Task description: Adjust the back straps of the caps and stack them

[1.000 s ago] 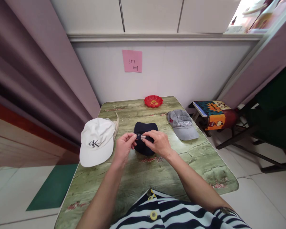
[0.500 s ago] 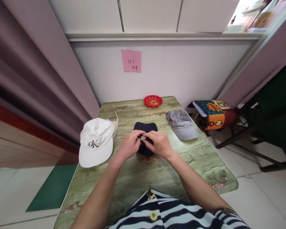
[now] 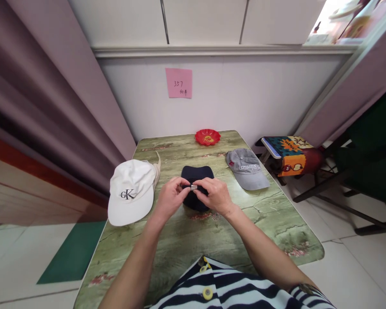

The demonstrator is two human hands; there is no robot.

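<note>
A dark navy cap [image 3: 197, 172] lies at the middle of the green table, its brim pointing away from me. Over its near part runs a black strap with a silver buckle [image 3: 193, 187]. My left hand [image 3: 173, 195] pinches the strap at the left of the buckle, thumb and fingers pressed together. From the right, my right hand [image 3: 216, 194] grips the strap beside the buckle. Both hands partly cover the cap. A white cap [image 3: 131, 193] with black letters is left of my left hand, and a grey cap [image 3: 248, 169] sits to the right.
Near the table's far edge is a red scalloped dish [image 3: 207, 137]. The green table [image 3: 244, 240] has a wall behind it with a pink note [image 3: 179, 83]. Right of the table stand a stool with a colourful cover [image 3: 289, 155] and a dark chair [image 3: 366, 171].
My left hand's fingers have shifted slightly left along the strap, showing more of it by the buckle. The whole view has moved very slightly.
</note>
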